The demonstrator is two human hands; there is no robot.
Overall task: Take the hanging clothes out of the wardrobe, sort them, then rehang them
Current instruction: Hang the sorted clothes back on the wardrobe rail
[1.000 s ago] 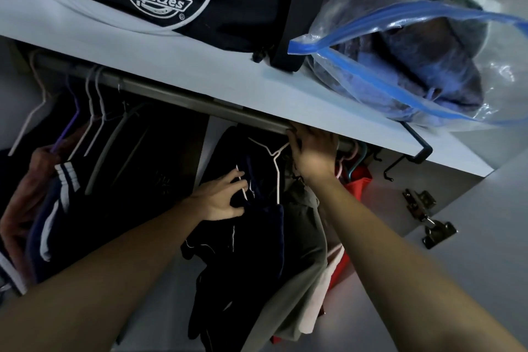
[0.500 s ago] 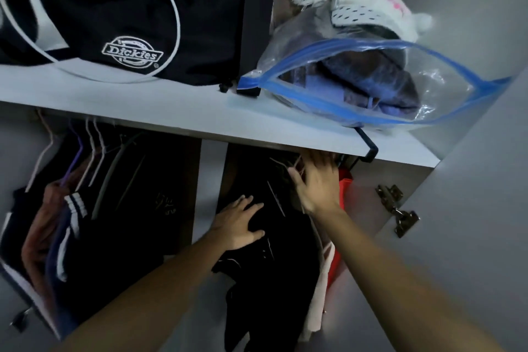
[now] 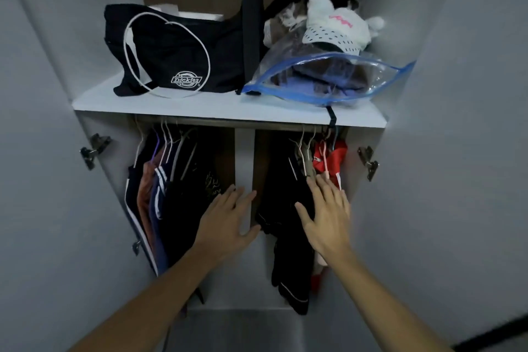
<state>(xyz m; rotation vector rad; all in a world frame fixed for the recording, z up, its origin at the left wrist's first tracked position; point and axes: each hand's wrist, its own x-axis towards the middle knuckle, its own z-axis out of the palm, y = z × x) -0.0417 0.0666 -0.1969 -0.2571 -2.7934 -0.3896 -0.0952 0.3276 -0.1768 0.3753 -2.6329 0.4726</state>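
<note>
two open hands at a wardrobe, nothing yet in grip

nearest the camera, two bare forearms reached into the open wardrobe. the left hand (image 3: 228, 217) was spread flat, fingers straight, in front of the pale centre panel (image 3: 244, 157) and beside the left bunch of clothes (image 3: 168, 197), holding nothing. the right hand (image 3: 328, 214) was likewise open, fingers extended, lying against the dark garment (image 3: 285, 208) of the right bunch, with a red garment (image 3: 331, 151) just behind its fingertips. whether the fingers pressed the cloth or only brushed it could not be told.

both bunches hung on thin hangers from the rail (image 3: 228, 123) under the shelf (image 3: 200, 104). the hooks crowded close together, so a pull on one garment was likely to drag its neighbours or tangle hooks. the dark garment hung long and limp, and could have slipped off its hanger if tugged from below rather than lifted at the hook.

farther up, a black bag (image 3: 171, 51) with a white cord and a clear zip bag (image 3: 328, 80) sat on the shelf, the zip bag overhanging the front edge. a black hook (image 3: 331, 117) clipped over that edge near the right hangers. a hanger lifted high there could have knocked the zip bag down.
</note>
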